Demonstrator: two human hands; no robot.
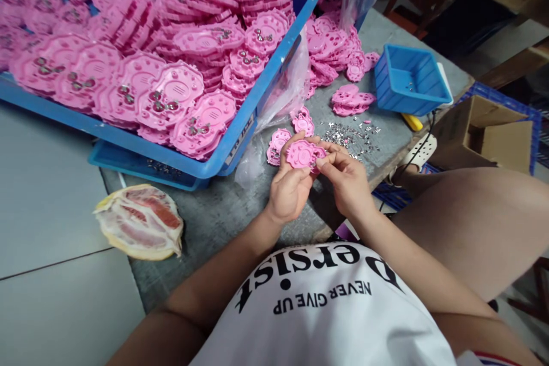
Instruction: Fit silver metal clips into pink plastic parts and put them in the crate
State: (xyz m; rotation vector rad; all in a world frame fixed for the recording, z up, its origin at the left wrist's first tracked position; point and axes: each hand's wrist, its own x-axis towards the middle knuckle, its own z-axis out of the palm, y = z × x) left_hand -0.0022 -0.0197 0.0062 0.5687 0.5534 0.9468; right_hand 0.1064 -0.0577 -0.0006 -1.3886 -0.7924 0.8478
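Note:
A pink plastic plate [303,154] with a scalloped edge is held in front of me above the table. My left hand [290,189] is closed round its left and lower side. At its right edge my right hand [348,178] pinches with thumb and fingers; any small part between those fingertips is too small to make out. Just beyond the hands lie two more pink pieces, one scalloped [278,146] and one smaller [303,122]. Small shiny metal pieces [349,136] are scattered on the tabletop beyond my right hand.
A large blue crate [201,168] full of stacked pink plates fills the left. Loose pink pieces [330,46] are heaped beside it. A small blue bin [409,80] stands at right, near a yellow-handled object [412,122]. Cut fruit [139,222] lies front left; a cardboard box [493,137] sits beyond the table edge.

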